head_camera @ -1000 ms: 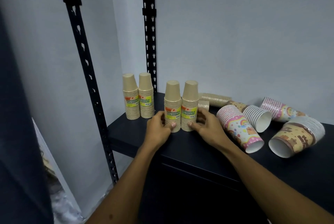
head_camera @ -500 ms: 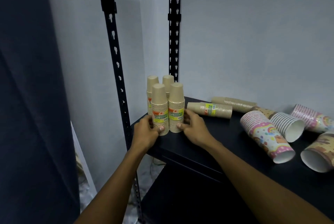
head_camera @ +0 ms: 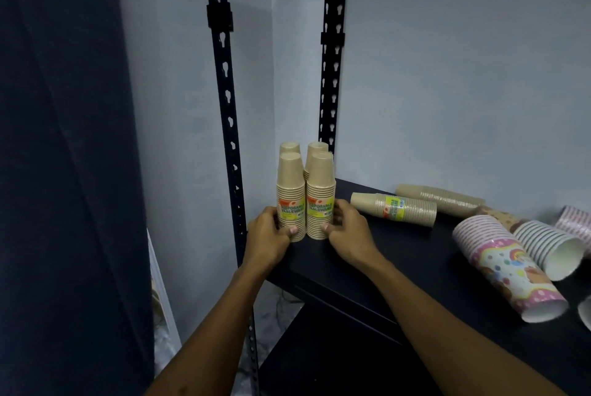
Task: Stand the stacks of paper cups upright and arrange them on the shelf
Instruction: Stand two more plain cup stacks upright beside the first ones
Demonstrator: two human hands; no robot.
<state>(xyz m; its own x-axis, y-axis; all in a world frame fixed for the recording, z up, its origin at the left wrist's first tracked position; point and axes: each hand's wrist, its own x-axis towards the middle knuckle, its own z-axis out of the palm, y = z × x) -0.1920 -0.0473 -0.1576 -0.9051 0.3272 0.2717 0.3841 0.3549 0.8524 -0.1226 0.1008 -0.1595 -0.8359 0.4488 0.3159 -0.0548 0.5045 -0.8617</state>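
Note:
Two upright tan cup stacks stand side by side at the left end of the black shelf (head_camera: 399,255). My left hand (head_camera: 267,232) grips the left front stack (head_camera: 290,191) at its base. My right hand (head_camera: 347,229) grips the right front stack (head_camera: 320,194). Right behind them stand two more upright tan stacks (head_camera: 316,147), mostly hidden. Two tan stacks lie on their sides: one with a label (head_camera: 395,208) and one behind it (head_camera: 441,199).
Several patterned stacks lie on their sides at the right: a pink rainbow one (head_camera: 508,271), a white-rimmed one (head_camera: 550,243), and others cut off by the frame. Black slotted uprights (head_camera: 225,107) (head_camera: 331,75) flank the shelf's left end. A dark curtain (head_camera: 64,171) hangs at left.
Both hands slid the two front stacks leftward and back, up against the two rear stacks at the shelf's left end. The view swung left.

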